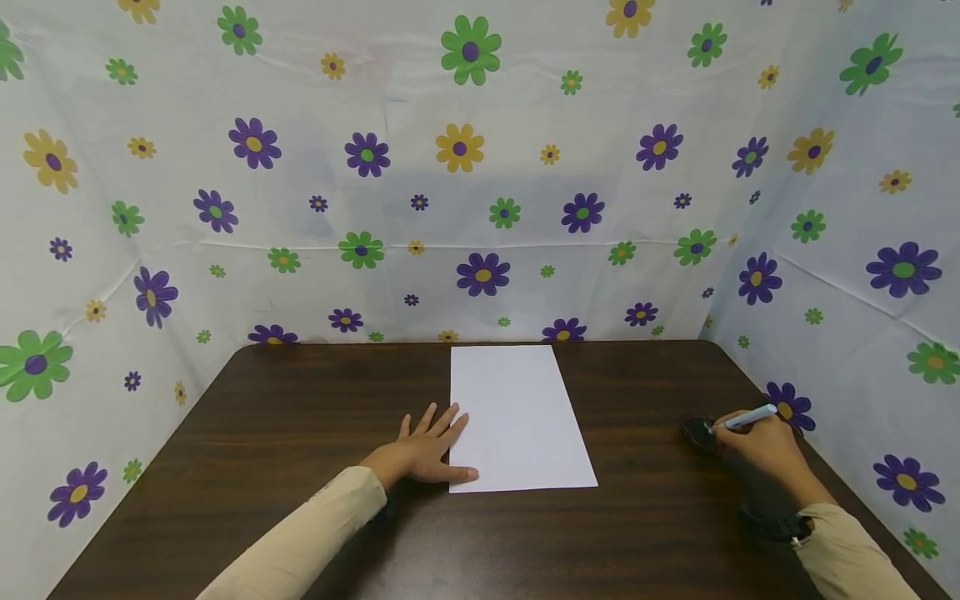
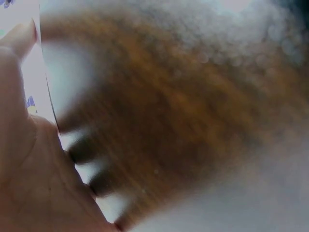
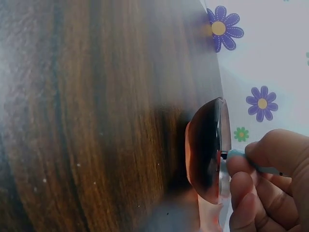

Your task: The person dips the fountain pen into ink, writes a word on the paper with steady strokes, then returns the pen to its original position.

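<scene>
A blank white sheet of paper (image 1: 517, 417) lies upright on the table in the head view. Along its left edge, my left hand (image 1: 420, 454) rests with fingers spread and thumb and fingertips on the sheet. Far to the right, my right hand (image 1: 768, 450) pinches a light blue pen-like stick (image 1: 752, 416) between thumb and fingers. Its dark tip meets a small, dark, shallow dish (image 3: 205, 150), seen from the side in the right wrist view. Whether the dish holds anything inside is hard to tell.
The dark brown wooden table (image 1: 300, 400) has rounded far corners. White cloth with green, purple and yellow flowers (image 1: 480, 200) hangs behind and along both sides. A dark band (image 1: 780, 525) circles the right wrist.
</scene>
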Demonstrator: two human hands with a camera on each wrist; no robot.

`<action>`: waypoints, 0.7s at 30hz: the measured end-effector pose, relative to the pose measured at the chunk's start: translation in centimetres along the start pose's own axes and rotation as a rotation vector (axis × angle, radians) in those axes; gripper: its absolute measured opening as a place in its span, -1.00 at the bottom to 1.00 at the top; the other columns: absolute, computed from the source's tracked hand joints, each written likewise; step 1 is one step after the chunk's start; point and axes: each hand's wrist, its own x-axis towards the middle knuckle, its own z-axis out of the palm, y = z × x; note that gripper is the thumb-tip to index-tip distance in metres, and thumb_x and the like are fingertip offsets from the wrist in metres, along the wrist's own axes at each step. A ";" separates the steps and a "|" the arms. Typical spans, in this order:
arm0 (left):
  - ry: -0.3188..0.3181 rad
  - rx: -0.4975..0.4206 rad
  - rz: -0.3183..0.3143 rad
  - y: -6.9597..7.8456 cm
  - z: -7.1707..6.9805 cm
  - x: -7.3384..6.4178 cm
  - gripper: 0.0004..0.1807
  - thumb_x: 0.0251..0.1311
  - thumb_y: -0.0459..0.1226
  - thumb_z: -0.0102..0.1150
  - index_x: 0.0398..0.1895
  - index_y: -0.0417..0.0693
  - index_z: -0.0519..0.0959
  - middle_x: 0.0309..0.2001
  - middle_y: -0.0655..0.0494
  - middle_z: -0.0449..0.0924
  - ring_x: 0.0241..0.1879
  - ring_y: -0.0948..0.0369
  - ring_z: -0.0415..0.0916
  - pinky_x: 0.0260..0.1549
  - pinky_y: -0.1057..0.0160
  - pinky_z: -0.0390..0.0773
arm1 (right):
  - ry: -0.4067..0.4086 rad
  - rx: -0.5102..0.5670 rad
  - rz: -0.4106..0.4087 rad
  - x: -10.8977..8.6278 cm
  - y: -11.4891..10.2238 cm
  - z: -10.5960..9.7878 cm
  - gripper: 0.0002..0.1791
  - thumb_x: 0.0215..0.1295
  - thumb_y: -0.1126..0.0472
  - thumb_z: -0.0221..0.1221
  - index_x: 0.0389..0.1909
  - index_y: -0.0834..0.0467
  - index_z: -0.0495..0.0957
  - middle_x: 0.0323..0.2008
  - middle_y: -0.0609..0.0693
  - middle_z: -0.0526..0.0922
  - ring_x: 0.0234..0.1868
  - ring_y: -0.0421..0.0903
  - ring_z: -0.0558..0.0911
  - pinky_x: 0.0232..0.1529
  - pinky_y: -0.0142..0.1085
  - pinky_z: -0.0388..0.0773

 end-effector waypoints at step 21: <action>0.026 0.005 -0.006 0.1 -0.1 -0.1 0.05 0.10 0.37 0.02 0.55 0.14 -0.12 0.55 0.09 -0.31 0.50 -0.12 -0.43 0.28 -0.38 -0.37 | 0.058 0.246 -0.009 1.0 -5.0 1.0 -0.61 0.30 0.00 0.22 -0.10 0.26 0.62 -0.30 0.13 0.70 -0.40 -0.24 0.61 -0.47 -0.27 0.59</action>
